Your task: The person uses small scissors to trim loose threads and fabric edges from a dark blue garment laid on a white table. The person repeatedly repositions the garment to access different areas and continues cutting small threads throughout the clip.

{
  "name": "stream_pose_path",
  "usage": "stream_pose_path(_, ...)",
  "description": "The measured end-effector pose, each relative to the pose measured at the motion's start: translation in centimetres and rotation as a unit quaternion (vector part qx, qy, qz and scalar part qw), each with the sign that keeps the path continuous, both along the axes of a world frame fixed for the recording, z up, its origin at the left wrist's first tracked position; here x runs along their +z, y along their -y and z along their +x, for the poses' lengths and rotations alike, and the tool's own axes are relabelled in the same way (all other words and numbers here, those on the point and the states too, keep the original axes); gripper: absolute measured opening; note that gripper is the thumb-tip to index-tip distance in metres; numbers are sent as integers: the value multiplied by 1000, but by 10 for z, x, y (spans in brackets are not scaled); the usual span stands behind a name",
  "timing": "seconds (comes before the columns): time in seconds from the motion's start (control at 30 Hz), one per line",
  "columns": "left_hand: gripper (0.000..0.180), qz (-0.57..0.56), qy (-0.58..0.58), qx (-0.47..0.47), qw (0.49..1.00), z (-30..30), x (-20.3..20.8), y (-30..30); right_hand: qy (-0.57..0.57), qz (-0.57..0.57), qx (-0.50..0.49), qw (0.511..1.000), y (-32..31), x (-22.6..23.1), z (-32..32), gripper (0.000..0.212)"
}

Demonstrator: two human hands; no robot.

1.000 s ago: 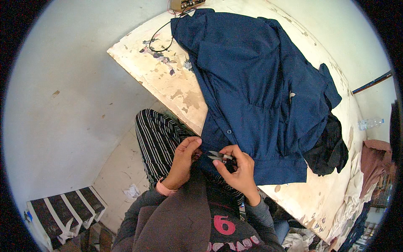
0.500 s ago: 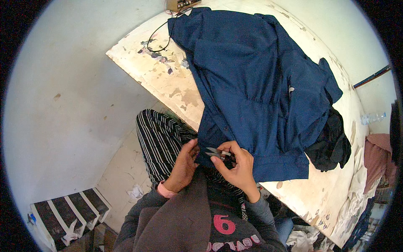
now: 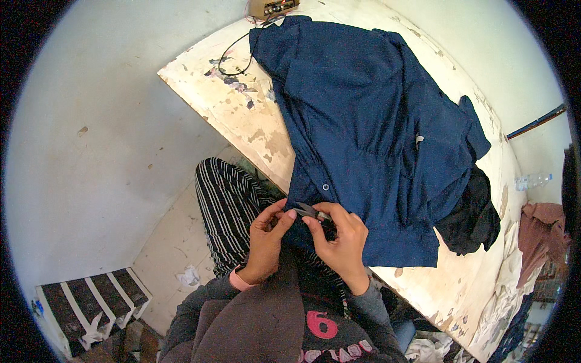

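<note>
A dark blue garment (image 3: 354,109), with a waistband and a buttonhole or button along its edge, is spread over the table. Its near left corner hangs at the table's edge, over my lap. My left hand (image 3: 264,242) pinches that corner between thumb and fingers. Small thread snips (image 3: 307,211) are gripped in my right hand (image 3: 344,241), their blades pointing left at the fabric by my left thumb. The blade tips nearly meet that thumb; whether they touch thread or cloth I cannot tell. Part of the snips is hidden by my right fingers.
The worn pale table (image 3: 260,142) has peeling patches. Beside the garment lies a bunched black cloth (image 3: 475,218). A cable (image 3: 221,60) runs from a brown box (image 3: 272,7) at the back. A plastic bottle (image 3: 534,181) and a brownish cloth (image 3: 540,233) are at the right.
My left thumb and fingers have moved up to the garment's corner, now pinching it beside the snips' blades. The snips have shifted slightly upward. The whole view has tilted a little.
</note>
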State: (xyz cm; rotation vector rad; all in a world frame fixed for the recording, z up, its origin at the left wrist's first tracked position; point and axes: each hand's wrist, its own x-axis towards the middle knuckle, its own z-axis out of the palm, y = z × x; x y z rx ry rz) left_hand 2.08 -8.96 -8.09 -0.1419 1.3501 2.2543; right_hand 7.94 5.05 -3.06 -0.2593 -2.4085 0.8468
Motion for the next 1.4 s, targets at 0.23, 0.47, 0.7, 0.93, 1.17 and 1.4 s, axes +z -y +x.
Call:
stream_pose_path(0.23, 34, 9, -21, -2, 1000, 0, 7, -3, -4, 47, 10, 999, 2, 5, -11, 16)
stream_pose_path(0.47, 26, -1, -21, 13, 1000, 0, 6, -2, 1, 58, 4, 998, -1, 2, -11, 17)
stream_pose_path(0.7, 12, -37, -91, 21, 995, -2, 2, -1, 28, 37, 29, 998, -3, 8, -9, 19)
stream_pose_path(0.93, 9, -110, -219, 46, 968, -5, -4, 2, 38, 63, 47, 996, -6, 8, -10, 18)
stream_pose_path(1.17, 18, -257, -433, 97, 858, -14, -6, 4, 61, 63, 29, 996, -9, 8, -6, 18)
stream_pose_path(1.4, 23, -342, -580, 113, 731, -22, -3, 12, 82, 104, 14, 991, -20, 29, 0, 21)
